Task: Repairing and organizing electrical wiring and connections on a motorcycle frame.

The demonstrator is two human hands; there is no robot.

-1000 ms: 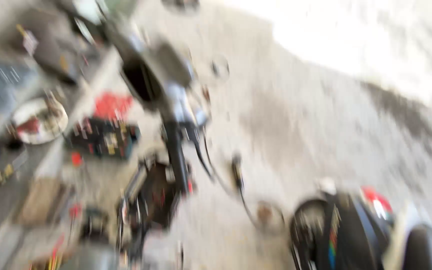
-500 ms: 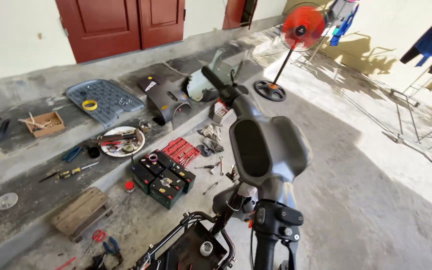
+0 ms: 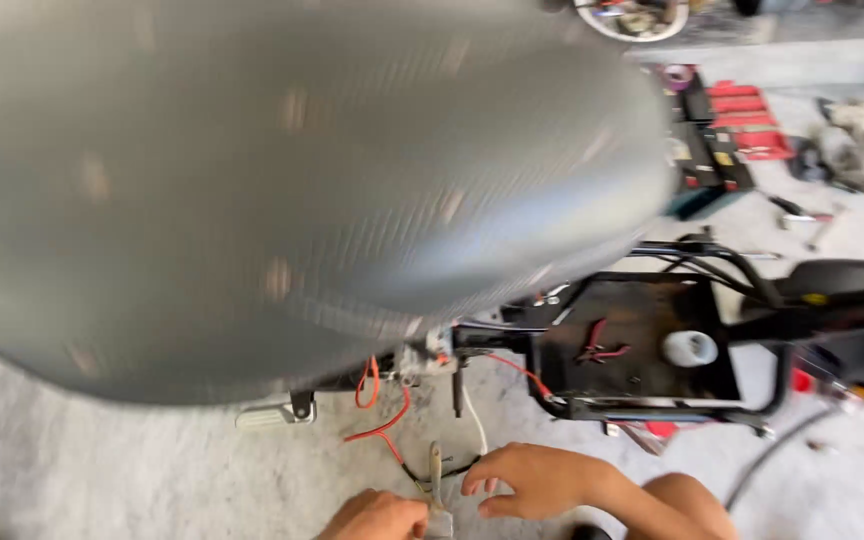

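We look down past a big grey seat (image 3: pixel 292 190), blurred and close to the camera, which fills the upper left and blocks most of the frame beneath it. At six o'clock our two hands work low on the grey concrete floor (image 3: pixel 102 470). Our left hand (image 3: pixel 380 517) sits at the bottom edge, curled around the lower end of a slim metal tool (image 3: pixel 436 480) that stands nearly upright; the grip itself is cut off by the frame edge, so we cannot tell how firmly it closes. Our right hand (image 3: pixel 530 478), just to its three o'clock, has its fingers (image 3: pixel 482 478) bent and pinching at the thin dark wires (image 3: pixel 452 468) beside the tool tip. From that spot a red wire (image 3: pixel 384 425) loops up toward eleven o'clock, and a white wire (image 3: pixel 476 420) rises toward twelve, both running into the cluster of connectors under the seat.

At two o'clock from our hands lies an open black frame tray (image 3: pixel 652 385), with a short red lead (image 3: pixel 597 350) and a white round cap (image 3: pixel 690 348) inside it. A silver footpeg (image 3: pixel 270 414) sticks out at ten o'clock. Far up at one o'clock, well apart, we see a red socket set (image 3: pixel 747 120), a dark tool case (image 3: pixel 702 165) and the rim of a white bowl (image 3: pixel 632 20).
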